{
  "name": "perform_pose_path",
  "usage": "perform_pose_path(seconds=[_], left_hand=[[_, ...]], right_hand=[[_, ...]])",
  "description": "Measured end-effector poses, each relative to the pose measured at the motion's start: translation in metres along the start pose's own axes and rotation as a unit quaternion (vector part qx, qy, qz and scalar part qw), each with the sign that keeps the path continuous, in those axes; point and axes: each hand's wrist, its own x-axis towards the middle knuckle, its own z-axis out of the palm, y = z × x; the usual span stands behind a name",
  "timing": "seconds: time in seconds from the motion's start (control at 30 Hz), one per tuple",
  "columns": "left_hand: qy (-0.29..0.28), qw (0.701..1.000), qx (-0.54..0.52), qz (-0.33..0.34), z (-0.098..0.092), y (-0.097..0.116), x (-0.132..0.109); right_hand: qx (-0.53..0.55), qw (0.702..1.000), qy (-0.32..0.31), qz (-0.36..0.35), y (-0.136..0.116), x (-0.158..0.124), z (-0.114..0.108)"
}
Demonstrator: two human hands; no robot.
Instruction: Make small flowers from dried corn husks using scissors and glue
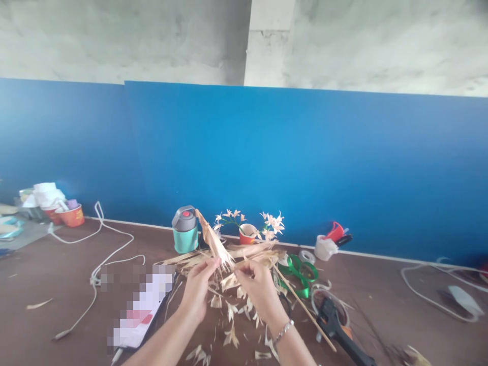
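Between finger and thumb, my left hand (200,287) grips a dried corn husk (214,241), which rises up and to the left. Its lower edge is frayed into narrow points. My right hand (257,284) is closed in a pinch beside that frayed edge; whatever its fingertips hold is too small to make out. Under the hands, several cut husk flowers (231,336) and scraps are scattered on the brown table (160,353). Behind them lies a pile of dried husks (251,250).
At the back stand a teal flask (185,238) and a red paper cup (247,234) near husk blossoms (272,223). Rightward are green ribbon (301,277), a thin stick (305,310) and a black glue gun (337,328). A phone (145,310) and white cable (93,282) lie left.
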Motion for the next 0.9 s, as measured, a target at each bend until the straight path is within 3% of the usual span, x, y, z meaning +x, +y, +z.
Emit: perform_pose_path(seconds=[0.13, 0.4, 0.63, 0.8, 0.9], left_hand=[[0.012, 1.000, 0.014, 0.019, -0.001, 0.002, 0.003], [-0.017, 0.999, 0.033, 0.024, 0.001, 0.006, 0.001], [0.090, 0.994, 0.060, 0.025, 0.000, 0.002, 0.001], [0.023, 0.988, 0.120, 0.092, -0.002, 0.008, 0.000], [-0.018, 0.979, 0.169, 0.114, 0.001, 0.014, -0.003]], right_hand=[[-0.015, 1.000, 0.006, 0.006, 0.002, 0.002, -0.003], [-0.012, 1.000, 0.014, 0.002, -0.005, 0.002, -0.008], [-0.032, 0.999, -0.001, -0.010, -0.013, -0.006, -0.001], [-0.071, 0.997, -0.011, -0.016, -0.014, -0.006, 0.000], [-0.094, 0.994, -0.005, -0.057, -0.014, -0.006, -0.002]])
